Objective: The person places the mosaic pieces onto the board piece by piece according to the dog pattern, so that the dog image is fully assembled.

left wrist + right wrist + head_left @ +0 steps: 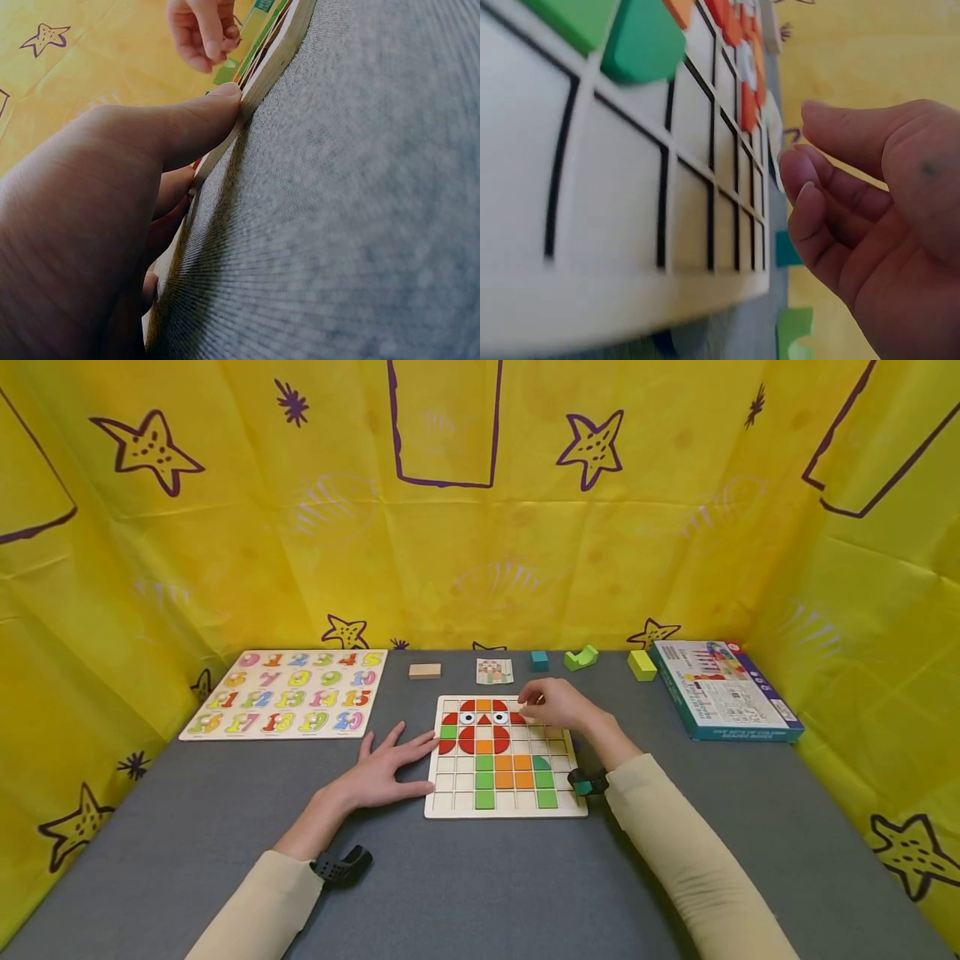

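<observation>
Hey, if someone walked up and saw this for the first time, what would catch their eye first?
Probably the grid puzzle board at the middle of the grey table, with its red, orange and green tile picture. The left hand rests flat against the board's left edge, and the right hand hovers over its upper right corner, fingers curled. Next come the number puzzle at far left and the yellow star-printed cloth all around.

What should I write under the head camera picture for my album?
Left hand steadies the puzzle board while the right hand hovers over its red tiles.
</observation>
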